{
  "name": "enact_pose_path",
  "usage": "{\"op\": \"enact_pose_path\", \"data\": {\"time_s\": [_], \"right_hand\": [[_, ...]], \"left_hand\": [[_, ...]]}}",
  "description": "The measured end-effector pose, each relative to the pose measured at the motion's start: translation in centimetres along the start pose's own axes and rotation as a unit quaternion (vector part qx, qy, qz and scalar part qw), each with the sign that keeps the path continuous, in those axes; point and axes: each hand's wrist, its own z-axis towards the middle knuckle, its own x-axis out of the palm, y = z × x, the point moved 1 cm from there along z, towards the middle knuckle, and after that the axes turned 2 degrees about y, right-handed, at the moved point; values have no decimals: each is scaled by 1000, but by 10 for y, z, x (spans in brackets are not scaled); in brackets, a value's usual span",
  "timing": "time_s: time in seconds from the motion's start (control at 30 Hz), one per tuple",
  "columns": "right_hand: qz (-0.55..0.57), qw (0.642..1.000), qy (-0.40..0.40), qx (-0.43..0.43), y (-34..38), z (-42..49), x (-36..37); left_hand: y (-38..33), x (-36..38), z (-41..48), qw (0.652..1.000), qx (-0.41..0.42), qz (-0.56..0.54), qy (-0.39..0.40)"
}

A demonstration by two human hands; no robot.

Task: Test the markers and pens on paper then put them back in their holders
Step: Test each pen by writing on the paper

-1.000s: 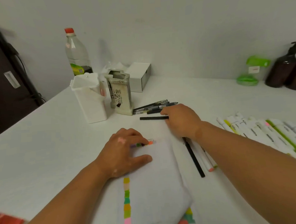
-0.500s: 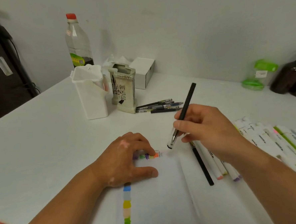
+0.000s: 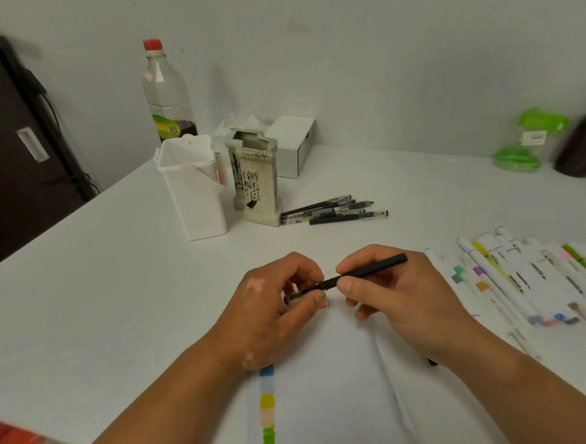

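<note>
Pulling the cap straight off along the barrel looks like the step in hand. The left hand (image 3: 273, 309) pinches the cap end of the black pen (image 3: 366, 272) between thumb and curled fingers, while the right hand (image 3: 402, 297) grips the barrel, both just above the top of the paper (image 3: 329, 391). A straight pull, not a sideways twist, should keep the nib from flicking ink on the sheet. Whether the cap is loose I cannot tell.

A small black scribble (image 3: 330, 303) sits beneath the hands, so new strokes want the bare paper beside it. For room, the white markers (image 3: 528, 276) crowd the right. The loose pens (image 3: 332, 211), ceramic pen holder (image 3: 256, 183) and white plastic holder (image 3: 193, 190) stand well back — and the table (image 3: 117, 284) edge runs near-left, apart from the hands.
</note>
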Motion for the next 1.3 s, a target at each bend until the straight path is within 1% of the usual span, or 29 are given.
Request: {"op": "enact_pose_path", "data": {"time_s": [0.1, 0.23, 0.37, 0.53, 0.6, 0.63, 0.73, 0.77, 0.8, 0.87, 0.93, 1.0, 1.17, 1.3], "right_hand": [[-21, 999, 3, -24, 0, -2, 5], [-14, 999, -1, -34, -1, -3, 9], [7, 1000, 3, -30, 0, -3, 10], [7, 999, 1, -39, -3, -3, 12], [3, 999, -3, -50, -1, -3, 11], [7, 998, -17, -54, 0, -3, 10], [50, 994, -96, -34, 0, 0, -1], [67, 992, -109, -16, 0, 1, -5], [82, 991, -109, 6, 0, 1, -7], [89, 991, -85, 47, -2, 1, -6], [36, 996, -58, 61, -4, 0, 0], [-33, 997, -48, 54, -7, -1, 6], [-79, 992, -55, 78, -14, -2, 20], [-139, 986, -65, 62, -14, 0, 17]], "left_hand": [[-1, 4, 1, 999, 18, 29, 6], [-1, 8, 3, 994, 78, 66, 36], [-2, 10, 3, 992, 101, 75, 22], [-5, 10, 5, 986, 120, 115, -4], [-6, 10, 6, 987, 113, 118, 3], [-5, 10, 6, 986, 101, 129, 11], [4, 11, 4, 982, 33, 180, 41], [8, 11, 3, 979, 18, 195, 59], [11, 11, 3, 975, 10, 208, 75], [14, 10, 3, 971, 5, 221, 92], [16, 9, 4, 971, 2, 218, 97], [17, 6, 3, 973, -3, 211, 97], [21, -5, -1, 975, -25, 202, 88], [22, -7, -2, 976, -34, 197, 88]]}}
